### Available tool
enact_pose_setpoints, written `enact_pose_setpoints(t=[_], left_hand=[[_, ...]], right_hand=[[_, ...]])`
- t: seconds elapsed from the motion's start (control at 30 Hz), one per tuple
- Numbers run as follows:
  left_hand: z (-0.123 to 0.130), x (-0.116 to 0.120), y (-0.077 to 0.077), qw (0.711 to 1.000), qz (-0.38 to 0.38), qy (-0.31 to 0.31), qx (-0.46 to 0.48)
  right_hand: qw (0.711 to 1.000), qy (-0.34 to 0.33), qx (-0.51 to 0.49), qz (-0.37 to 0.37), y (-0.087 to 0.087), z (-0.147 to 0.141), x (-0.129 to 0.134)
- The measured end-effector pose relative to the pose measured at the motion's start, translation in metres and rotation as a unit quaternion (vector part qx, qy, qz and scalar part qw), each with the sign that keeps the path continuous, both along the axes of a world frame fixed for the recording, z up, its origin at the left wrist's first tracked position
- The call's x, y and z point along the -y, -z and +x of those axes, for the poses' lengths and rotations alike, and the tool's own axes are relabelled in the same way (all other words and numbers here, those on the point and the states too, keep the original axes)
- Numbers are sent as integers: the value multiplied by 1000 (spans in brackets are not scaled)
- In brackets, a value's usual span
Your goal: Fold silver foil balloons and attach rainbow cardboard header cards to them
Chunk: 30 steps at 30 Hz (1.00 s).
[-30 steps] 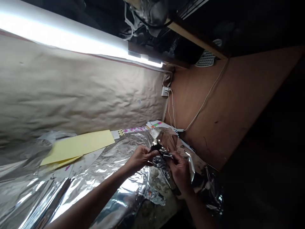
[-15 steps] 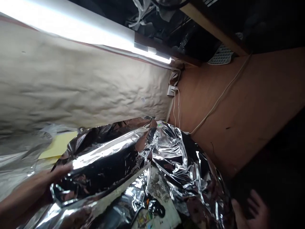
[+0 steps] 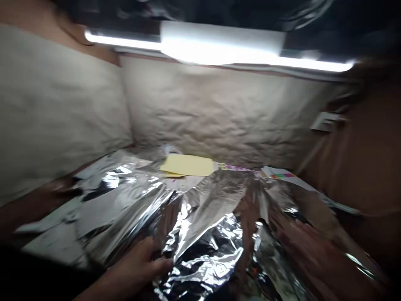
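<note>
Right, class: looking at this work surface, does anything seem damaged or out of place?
Yes: the silver foil sheet is heavily crumpled and bunched up at the front, next to a hand. Its deep creases and raised folds stand out against the yellow card lying flat beyond it.

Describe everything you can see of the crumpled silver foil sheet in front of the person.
The crumpled silver foil sheet is thin and shiny, with a metallic look, and is creased into sharp, reflective facets. It spreads away from the person, with a raised, bunched fold near the middle of the near side. A hand rests against its near left part. A pale yellow sheet lies beyond its far edge. Its right side is dim and blurred.
</note>
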<state>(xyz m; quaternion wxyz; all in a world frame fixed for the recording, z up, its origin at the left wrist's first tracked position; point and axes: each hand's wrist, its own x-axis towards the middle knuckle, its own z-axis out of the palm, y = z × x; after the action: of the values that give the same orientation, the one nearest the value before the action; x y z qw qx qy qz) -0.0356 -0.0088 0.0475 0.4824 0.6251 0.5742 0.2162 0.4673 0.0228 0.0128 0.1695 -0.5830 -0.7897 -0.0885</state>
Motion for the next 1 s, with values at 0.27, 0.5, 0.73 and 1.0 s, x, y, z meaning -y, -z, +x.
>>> enact_pose_setpoints(t=[0.27,0.5,0.73,1.0], left_hand=[[-27,0,-13,956,166,-137,-202],[-63,-44,-3,911,196,-29,-360],[-61,-69,-12,888,154,50,-431],[-65,-91,-28,897,104,76,-423]], right_hand=[[960,-213,47,-175,1,-173,-29],[948,-208,67,-231,11,-171,-40],[944,-240,41,-224,13,-181,-44],[926,-273,65,-253,-5,-200,-47]])
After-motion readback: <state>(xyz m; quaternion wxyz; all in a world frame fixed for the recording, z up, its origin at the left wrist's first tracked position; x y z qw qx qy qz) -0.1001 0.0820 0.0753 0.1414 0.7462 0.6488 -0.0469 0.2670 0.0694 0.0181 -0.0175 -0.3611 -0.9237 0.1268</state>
